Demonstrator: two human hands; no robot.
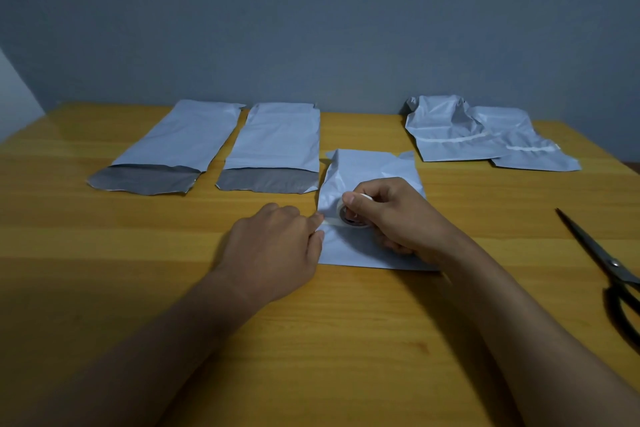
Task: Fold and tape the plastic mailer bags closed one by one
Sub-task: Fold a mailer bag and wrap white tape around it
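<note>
Folded mailer bag (372, 170) flat, long axis toward wall (311, 28), under both hands.

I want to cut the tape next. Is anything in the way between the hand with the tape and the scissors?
Nothing visible. The right hand grips the tape roll on the folded mailer bag. The scissors lie to its right, and only bare table shows between them. The two taped bags sit farther back, out of the path.

You have no readable text, labels, brands or numbers in view: the mailer bags (277, 142), tape roll (353, 215) and scissors (602, 260) all appear unmarked.
</note>
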